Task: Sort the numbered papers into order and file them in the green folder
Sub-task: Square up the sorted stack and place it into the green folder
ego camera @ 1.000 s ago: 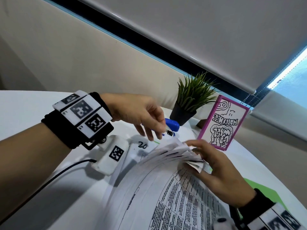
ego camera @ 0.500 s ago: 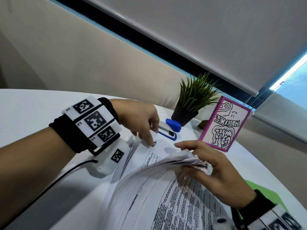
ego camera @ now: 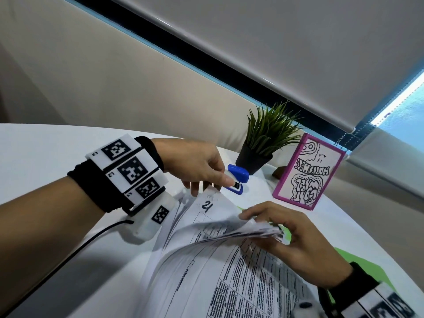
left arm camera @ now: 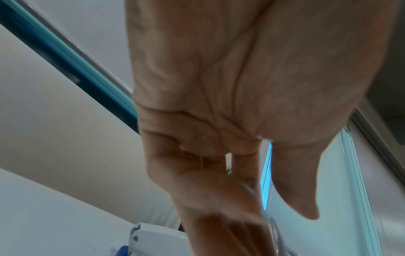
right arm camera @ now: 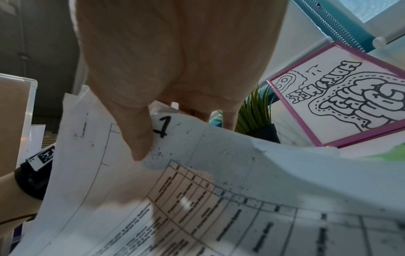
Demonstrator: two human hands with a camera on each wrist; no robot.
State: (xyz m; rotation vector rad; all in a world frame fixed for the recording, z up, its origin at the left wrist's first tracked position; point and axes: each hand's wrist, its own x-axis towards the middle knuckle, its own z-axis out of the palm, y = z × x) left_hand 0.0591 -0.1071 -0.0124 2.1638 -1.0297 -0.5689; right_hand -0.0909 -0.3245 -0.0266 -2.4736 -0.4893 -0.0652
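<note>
The numbered papers (ego camera: 206,271) are printed tables, lying curled on the white tabletop (ego camera: 34,157) before the potted plant (ego camera: 263,143). The right hand (ego camera: 296,246) clamps its fingers on their bent corners; the left hand (ego camera: 197,166) pinches the sheet marked 21. Only the head view shows the green folder (ego camera: 358,265) underneath.

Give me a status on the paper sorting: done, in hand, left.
Done: nothing looks filed; the green folder lies under the papers. In hand: the right hand bends back a sheaf of the stack of papers, while the left hand pinches the top edge of the sheet marked 21. Left: finish checking the order, then file the papers in the folder.
</note>
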